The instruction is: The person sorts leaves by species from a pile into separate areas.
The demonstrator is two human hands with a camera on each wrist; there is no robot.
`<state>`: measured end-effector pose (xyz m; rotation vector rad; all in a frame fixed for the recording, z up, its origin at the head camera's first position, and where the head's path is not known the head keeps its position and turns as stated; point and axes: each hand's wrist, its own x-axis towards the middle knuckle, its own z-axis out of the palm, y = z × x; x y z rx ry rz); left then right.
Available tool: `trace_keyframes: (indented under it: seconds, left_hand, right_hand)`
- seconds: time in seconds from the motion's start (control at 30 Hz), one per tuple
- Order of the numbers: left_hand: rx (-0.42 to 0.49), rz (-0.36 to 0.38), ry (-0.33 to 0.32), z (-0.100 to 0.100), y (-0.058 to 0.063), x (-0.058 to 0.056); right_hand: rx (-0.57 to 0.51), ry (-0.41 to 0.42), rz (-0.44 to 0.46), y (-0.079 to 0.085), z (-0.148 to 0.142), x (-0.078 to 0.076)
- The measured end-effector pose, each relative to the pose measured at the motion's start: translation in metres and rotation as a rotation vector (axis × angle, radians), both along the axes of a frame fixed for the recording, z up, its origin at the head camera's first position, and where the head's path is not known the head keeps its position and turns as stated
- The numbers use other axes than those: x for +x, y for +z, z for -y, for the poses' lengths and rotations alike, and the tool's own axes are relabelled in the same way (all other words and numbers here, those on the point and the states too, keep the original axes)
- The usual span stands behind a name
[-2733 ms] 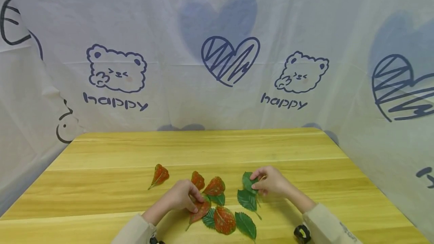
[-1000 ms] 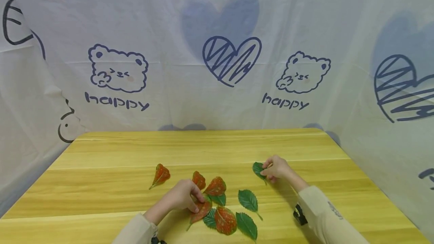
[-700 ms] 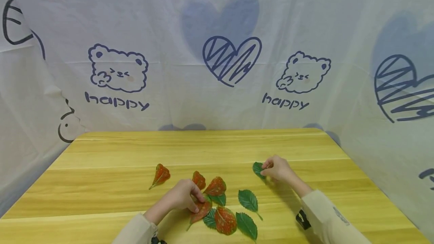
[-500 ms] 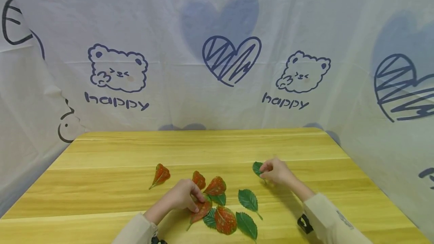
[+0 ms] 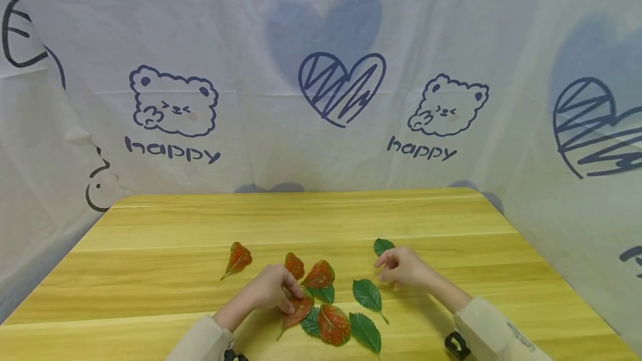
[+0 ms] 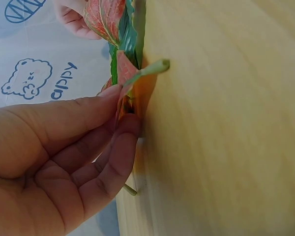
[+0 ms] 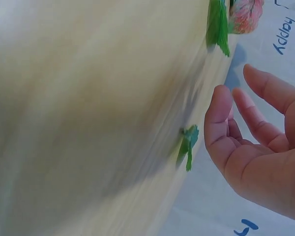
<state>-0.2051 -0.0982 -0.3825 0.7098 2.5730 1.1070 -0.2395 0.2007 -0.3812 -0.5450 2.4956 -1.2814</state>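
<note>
We are expecting the red leaf (image 5: 303, 311) to be light, thin and easily bending, so we would be taking hold of it softly, near its stem (image 5: 282, 332). It is showing pale flecks and a greenish edge, and it is staying low at the near part of the table (image 5: 175, 283). The left hand (image 5: 271, 291) is pinching it, while the right hand (image 5: 405, 267) is holding nothing, its fingers loosely bent, near a green leaf (image 5: 383, 245).

Beige sleeves (image 5: 494, 327), grey print (image 5: 521, 336) on the right — black wristbands (image 5: 457, 344)
</note>
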Motion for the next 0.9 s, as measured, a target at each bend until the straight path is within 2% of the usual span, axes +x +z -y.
trace_keyframes:
  seconds: [0.43,0.6,0.9]
  left_hand:
    - [-0.007,-0.005,-0.002,0.000,0.000,0.000]
    - [-0.003,-0.001,-0.003,0.001,-0.001,-0.001]
    - [-0.004,0.004,-0.008,0.001,-0.001,-0.001]
  right_hand:
    - [-0.024,0.134,0.113,0.000,0.008,0.010]
    - [-0.028,0.153,0.141,-0.003,0.010,0.012]
    - [-0.011,0.180,0.130,-0.005,0.012,0.014]
